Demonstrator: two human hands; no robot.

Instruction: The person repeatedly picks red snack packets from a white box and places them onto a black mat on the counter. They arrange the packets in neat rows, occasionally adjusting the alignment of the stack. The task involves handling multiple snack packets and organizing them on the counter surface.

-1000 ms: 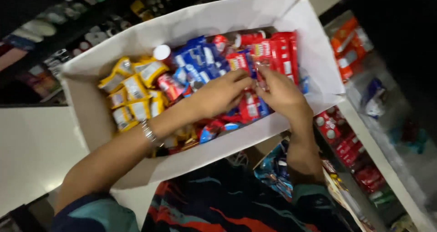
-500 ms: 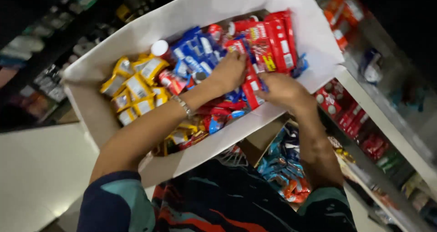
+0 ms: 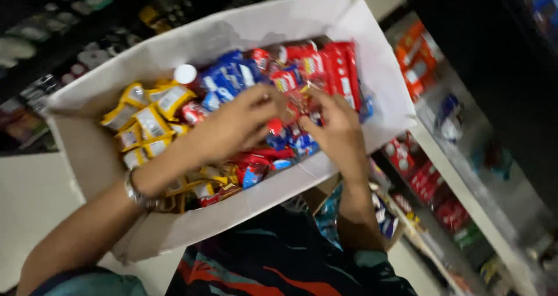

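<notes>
A: Both hands in the box (image 3: 372, 69)?
B: Yes. Left hand (image 3: 235, 124) and right hand (image 3: 337, 130) pinch 1 red packet (image 3: 296, 101) between them, above the pile.
A: Risk?
B: Grip looks light; it could slip among the blue packets (image 3: 226, 78) beyond the left hand.

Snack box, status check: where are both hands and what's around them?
Left hand and right hand both down in white box, fingers meeting on red packets; grip state unclear. Blue packets behind, yellow packets at left. Shelf alongside.
</notes>
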